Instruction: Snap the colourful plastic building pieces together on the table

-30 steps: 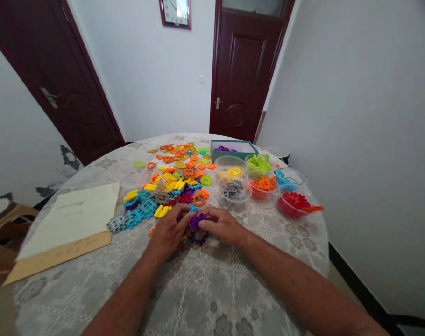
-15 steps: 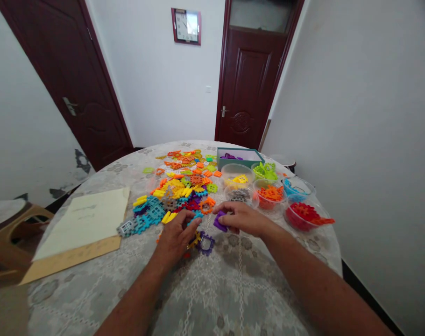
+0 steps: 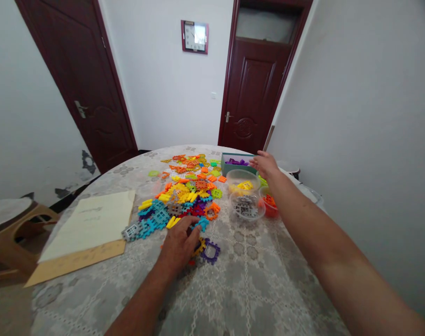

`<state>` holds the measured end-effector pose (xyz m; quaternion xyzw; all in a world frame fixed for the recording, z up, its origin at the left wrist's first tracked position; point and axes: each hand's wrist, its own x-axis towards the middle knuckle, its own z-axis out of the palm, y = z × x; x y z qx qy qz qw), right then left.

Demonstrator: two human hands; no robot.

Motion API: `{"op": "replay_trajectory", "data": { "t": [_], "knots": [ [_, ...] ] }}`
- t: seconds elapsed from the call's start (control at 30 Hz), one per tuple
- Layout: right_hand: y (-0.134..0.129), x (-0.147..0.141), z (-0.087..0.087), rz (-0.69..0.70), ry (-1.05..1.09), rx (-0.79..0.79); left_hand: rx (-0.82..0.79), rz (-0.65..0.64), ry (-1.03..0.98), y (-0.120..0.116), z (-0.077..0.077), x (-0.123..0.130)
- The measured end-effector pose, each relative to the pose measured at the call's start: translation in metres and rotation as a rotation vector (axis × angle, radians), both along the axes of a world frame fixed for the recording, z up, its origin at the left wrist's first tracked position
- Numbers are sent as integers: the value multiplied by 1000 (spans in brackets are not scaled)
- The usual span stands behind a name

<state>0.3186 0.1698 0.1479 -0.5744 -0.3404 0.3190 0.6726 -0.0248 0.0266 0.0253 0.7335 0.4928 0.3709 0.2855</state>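
Note:
My left hand (image 3: 180, 240) is low at the near edge of a heap of coloured plastic interlocking pieces (image 3: 180, 192). Its thumb and index finger are curled around a light-blue interlocking piece (image 3: 202, 224). Close to its thumb, a dark purple ring-shaped piece (image 3: 211, 251) and a yellow toothed piece (image 3: 199, 247) lie on the cloth. My right hand (image 3: 265, 164) is stretched far out at the right end of a green-sided box (image 3: 238, 170), with fingers apart and nothing seen in them. Purple pieces (image 3: 236, 162) lie inside that box.
Clear tubs hold yellow pieces (image 3: 245, 185), grey pieces (image 3: 246, 206) and orange pieces (image 3: 269, 201); my right forearm hides other tubs. A paper sheet (image 3: 93, 219) lies on a tan board (image 3: 75, 262) at left. A stool (image 3: 14, 214) stands beside the table.
My right hand has moved forward and right from the near middle to the box, and the purple piece it held has left its fingers. My left hand stays by the light-blue piece. The view has shifted slightly.

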Motion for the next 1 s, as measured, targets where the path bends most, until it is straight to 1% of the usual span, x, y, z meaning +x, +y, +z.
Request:
{"op": "replay_trajectory", "data": {
  "t": [0.07,0.13,0.2,0.27,0.3,0.37,0.43,0.5,0.53,0.6,0.63,0.7,0.77,0.83,0.9,1.0],
  "knots": [
    [-16,-6,-7,20,-2,19,-41,3,-45,0,0,0],
    [-40,-20,-16,126,-48,38,-91,-9,-102,0,1,0],
    [-69,-43,-27,326,-192,40,-145,-29,-148,-2,2,1],
    [-100,-71,-39,563,-414,-1,-199,-66,-178,-4,5,2],
    [-115,-86,-46,648,-508,-4,-220,-95,-196,-4,6,3],
    [-139,-112,-57,746,-682,64,-243,-154,-232,-5,9,3],
    [-154,-131,-64,741,-791,157,-255,-190,-267,-5,11,3],
    [-161,-138,-68,695,-828,218,-277,-193,-295,-4,11,3],
    [-162,-139,-70,688,-828,224,-295,-193,-309,-3,11,3],
    [-163,-136,-74,728,-784,186,-326,-194,-336,-3,12,3],
    [-163,-134,-77,763,-727,140,-338,-197,-345,-4,12,3],
    [-163,-129,-84,813,-566,16,-351,-210,-359,-6,12,4],
    [-165,-124,-91,812,-423,-81,-346,-219,-356,-7,12,6],
    [-167,-116,-95,785,-368,-114,-325,-198,-351,-8,13,7],
    [-168,-105,-94,729,-356,-106,-299,-162,-344,-7,15,6],
    [-166,-86,-86,585,-353,-65,-218,-100,-261,-5,18,1]
  ]
}}
